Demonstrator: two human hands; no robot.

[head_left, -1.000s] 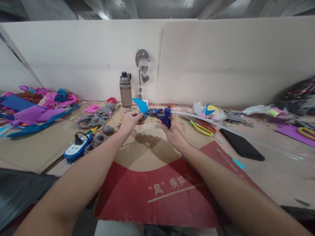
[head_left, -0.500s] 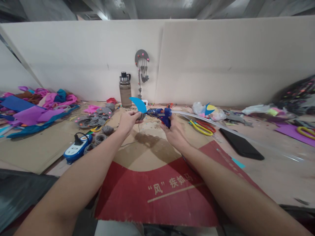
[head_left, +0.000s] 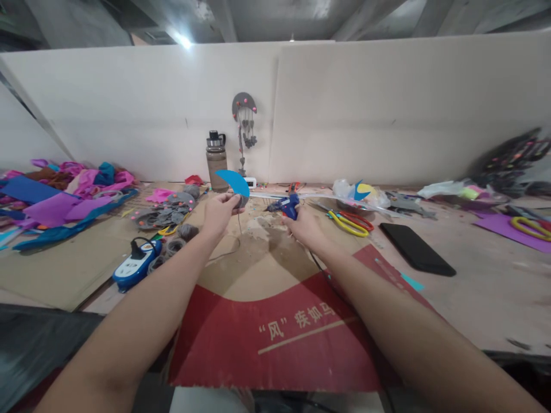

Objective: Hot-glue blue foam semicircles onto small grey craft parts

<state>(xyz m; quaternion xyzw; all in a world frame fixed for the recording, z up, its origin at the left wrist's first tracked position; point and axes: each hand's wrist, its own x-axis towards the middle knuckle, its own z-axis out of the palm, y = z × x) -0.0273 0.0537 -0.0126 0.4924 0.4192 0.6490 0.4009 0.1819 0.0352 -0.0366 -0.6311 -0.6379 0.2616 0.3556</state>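
My left hand (head_left: 220, 215) pinches a blue crescent-shaped cutout (head_left: 236, 182) together with a small grey piece (head_left: 243, 201). A grey yarn end (head_left: 240, 229) hangs below those fingers. My right hand (head_left: 303, 223) is wrapped round the grip of a blue hot glue gun (head_left: 287, 205), whose nozzle points left, apart from the crescent. Its dark cord (head_left: 321, 265) runs down beside my right forearm. Under both hands lies a cardboard sheet (head_left: 258, 281) with a red printed part.
At left are a power strip (head_left: 136, 265), grey yarn balls (head_left: 187, 232) and coloured felt (head_left: 55, 201). A bottle (head_left: 216, 163) stands behind my left hand. Yellow-handled scissors (head_left: 348, 225) and a black phone (head_left: 416, 249) lie right. A grey moon ornament (head_left: 244, 104) hangs on the white board.
The glue gun has drawn back from the grey piece, a little right and down, leaving a gap. My left hand still holds the crescent, now shifted slightly left in view.
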